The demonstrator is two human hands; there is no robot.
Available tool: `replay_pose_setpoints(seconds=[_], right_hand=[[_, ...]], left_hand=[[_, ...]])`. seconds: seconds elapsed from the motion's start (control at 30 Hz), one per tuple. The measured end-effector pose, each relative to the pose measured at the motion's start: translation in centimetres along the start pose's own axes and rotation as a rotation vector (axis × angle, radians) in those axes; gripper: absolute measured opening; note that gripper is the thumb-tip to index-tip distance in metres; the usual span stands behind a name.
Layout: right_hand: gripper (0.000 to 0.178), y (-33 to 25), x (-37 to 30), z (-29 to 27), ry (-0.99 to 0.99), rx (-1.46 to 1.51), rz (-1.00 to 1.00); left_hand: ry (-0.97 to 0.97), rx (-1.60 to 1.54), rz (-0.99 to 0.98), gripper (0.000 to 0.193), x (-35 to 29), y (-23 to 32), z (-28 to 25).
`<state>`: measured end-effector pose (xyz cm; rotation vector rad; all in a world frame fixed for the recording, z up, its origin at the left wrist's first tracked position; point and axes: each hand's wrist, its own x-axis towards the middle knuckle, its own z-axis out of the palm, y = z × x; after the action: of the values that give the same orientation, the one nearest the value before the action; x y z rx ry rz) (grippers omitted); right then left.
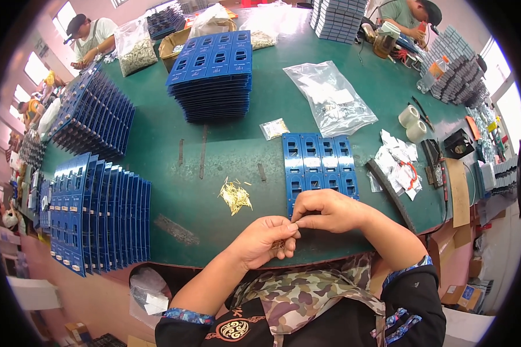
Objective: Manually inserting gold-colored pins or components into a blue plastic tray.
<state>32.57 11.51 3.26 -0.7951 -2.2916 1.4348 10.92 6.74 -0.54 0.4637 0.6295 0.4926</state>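
Close to the table's front edge, my left hand is curled around a small bunch of thin brass-coloured pins. My right hand pinches at the left fingertips, and whatever lies between those fingers is too small to make out. Just beyond the right hand lies a blue circuit board panel with rows of rectangular cutouts; the hand covers part of its near edge. To the left of the panel, a loose pile of gold-coloured pins is spread on the green table.
Tall stacks of blue panels stand at the left and back. A clear plastic bag and a small packet lie beyond the panel. White packets, tape rolls and a dark strip are rightward. Co-workers sit across.
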Motion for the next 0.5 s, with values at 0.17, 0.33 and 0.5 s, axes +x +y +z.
replay_pose_setpoints(seconds=[0.17,0.33,0.5], right_hand=[[0.009,0.4,-0.9,0.6,0.073,0.02,-0.055],[0.014,1.7,-0.6,-1.0,0.469,0.123,0.255],[0.014,2.5,0.5,-1.5,0.448,-0.393,0.122]], left_hand=[[-0.052,-0.017,-0.019,0.02,0.0,0.0,0.2],[0.203,-0.228,0.181,0.024,-0.4,0.8,0.7],[0.293,-0.197,0.254,0.025,-0.1,0.8,0.3]])
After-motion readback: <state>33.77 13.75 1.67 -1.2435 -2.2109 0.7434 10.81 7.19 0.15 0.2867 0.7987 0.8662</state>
